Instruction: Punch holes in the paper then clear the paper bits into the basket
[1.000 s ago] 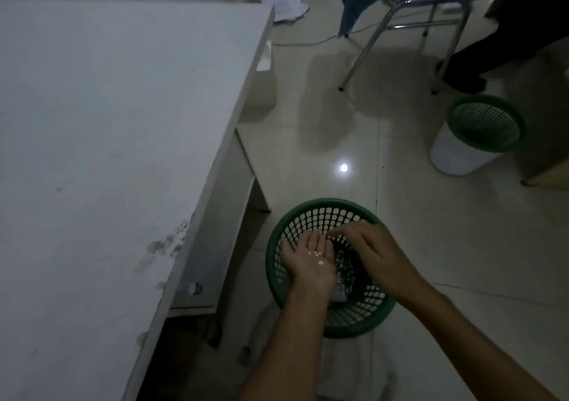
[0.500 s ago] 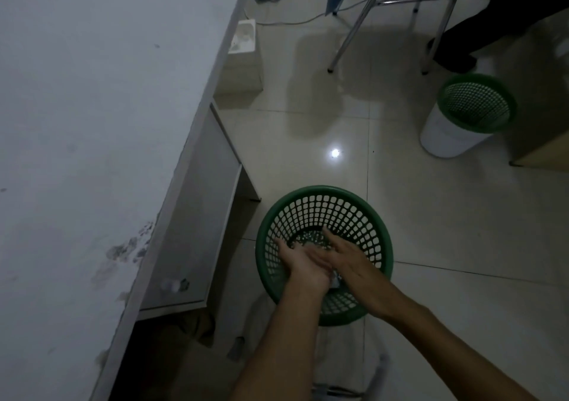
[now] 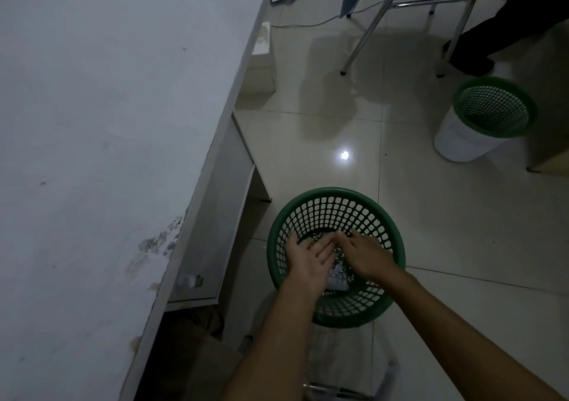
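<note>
Over the green basket (image 3: 336, 203) at five o'clock in my view, I see both hands held together above its mouth. My left hand (image 3: 309, 260) lies palm up with fingers spread, and my right hand (image 3: 365, 254) has its fingertips touching the left fingers near the middle of the basket. Neither hand grips anything I can make out. Small white paper bits (image 3: 338, 273) lie on the basket's bottom, showing between the two wrists. At nine o'clock the white table (image 3: 107, 123) fills the left side. A second green basket (image 3: 492, 108) leans at two o'clock, well apart, beside a metal chair (image 3: 409, 3).
</note>
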